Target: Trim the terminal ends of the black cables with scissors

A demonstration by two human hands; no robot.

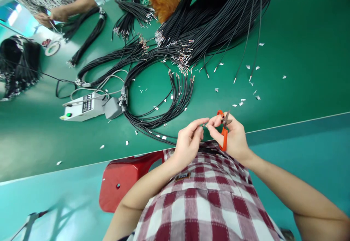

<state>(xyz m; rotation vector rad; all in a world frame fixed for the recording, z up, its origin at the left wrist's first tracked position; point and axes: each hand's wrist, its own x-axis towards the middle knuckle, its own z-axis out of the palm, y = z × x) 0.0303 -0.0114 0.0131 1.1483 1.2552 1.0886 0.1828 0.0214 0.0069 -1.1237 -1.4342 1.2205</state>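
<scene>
My left hand is closed in a pinch at the table's front edge, on what looks like the end of a thin black cable. A small pale tip shows between the fingertips of both hands. My right hand holds scissors with orange handles; their blades stick up over the fingers, slightly apart. Its thumb and index finger meet near the pale tip. A looped bundle of black cables runs from a grey-wrapped tie toward my left hand and passes below both hands.
Large black cable bundles with stripped ends lie at the back. A white box with a green button stands at left. Paper scraps litter the green table. A red stool is below. Across the table, another person's hands handle cables.
</scene>
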